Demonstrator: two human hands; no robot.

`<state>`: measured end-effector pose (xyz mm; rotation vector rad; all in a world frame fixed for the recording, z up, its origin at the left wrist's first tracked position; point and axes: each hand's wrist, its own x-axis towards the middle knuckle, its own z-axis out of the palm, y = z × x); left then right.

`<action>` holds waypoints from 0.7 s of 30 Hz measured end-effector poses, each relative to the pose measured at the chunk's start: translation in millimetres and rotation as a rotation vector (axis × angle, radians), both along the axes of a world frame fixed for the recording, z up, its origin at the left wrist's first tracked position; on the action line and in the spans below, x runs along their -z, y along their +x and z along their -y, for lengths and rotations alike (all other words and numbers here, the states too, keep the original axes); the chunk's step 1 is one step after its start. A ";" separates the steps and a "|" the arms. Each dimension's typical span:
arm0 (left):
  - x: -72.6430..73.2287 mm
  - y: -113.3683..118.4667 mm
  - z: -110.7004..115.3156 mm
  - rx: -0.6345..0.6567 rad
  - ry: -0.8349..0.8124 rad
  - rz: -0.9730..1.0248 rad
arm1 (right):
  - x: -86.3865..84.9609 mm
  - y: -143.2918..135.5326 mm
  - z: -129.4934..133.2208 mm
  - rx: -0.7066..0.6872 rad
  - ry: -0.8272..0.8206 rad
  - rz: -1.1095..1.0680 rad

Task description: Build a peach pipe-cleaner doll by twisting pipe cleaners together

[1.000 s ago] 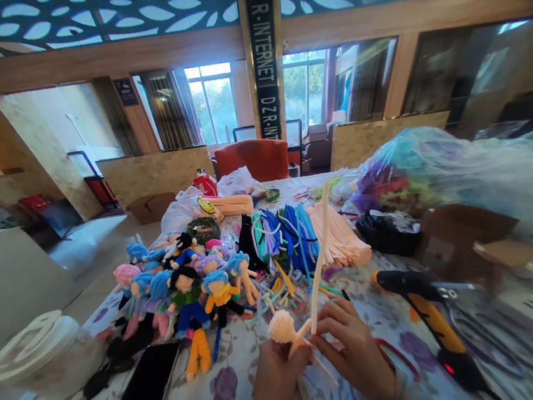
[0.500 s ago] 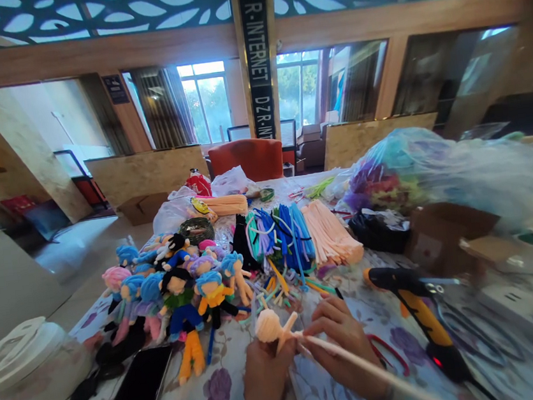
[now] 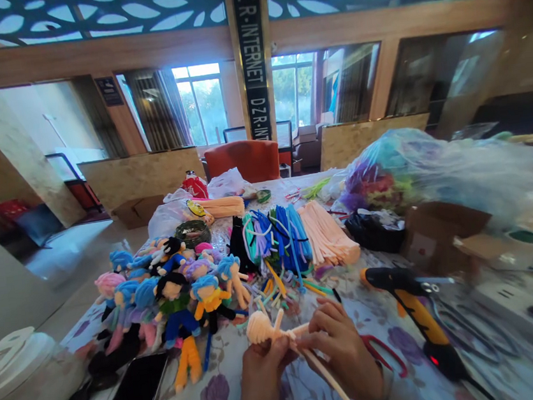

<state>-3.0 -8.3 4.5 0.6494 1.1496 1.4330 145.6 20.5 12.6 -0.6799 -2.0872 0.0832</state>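
Opp. hands (image 3: 262,375) (image 3: 344,355), pillar (image 3: 252,54) w/ "DZR·INTERNET"

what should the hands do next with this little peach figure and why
Probably draw the long peach strip snugly round the figure with the right hand while the left hand steadies it: the left hand grips the figure near its round head, and the strip's long tail extends loose past the right hand.
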 end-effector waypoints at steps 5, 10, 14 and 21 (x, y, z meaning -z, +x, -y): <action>-0.5 4.1 -0.8 0.052 0.007 0.204 | -2.1 -1.5 -1.8 0.007 0.044 -0.025; -0.2 3.4 0.2 0.059 0.000 0.282 | -5.5 -0.5 -1.4 0.030 0.058 -0.014; 2.5 6.0 -0.4 0.020 0.005 0.342 | -13.2 0.9 5.3 0.059 0.074 0.042; 12.6 11.1 -2.5 -0.052 0.015 0.478 | -19.8 -8.3 11.4 0.188 0.146 -0.008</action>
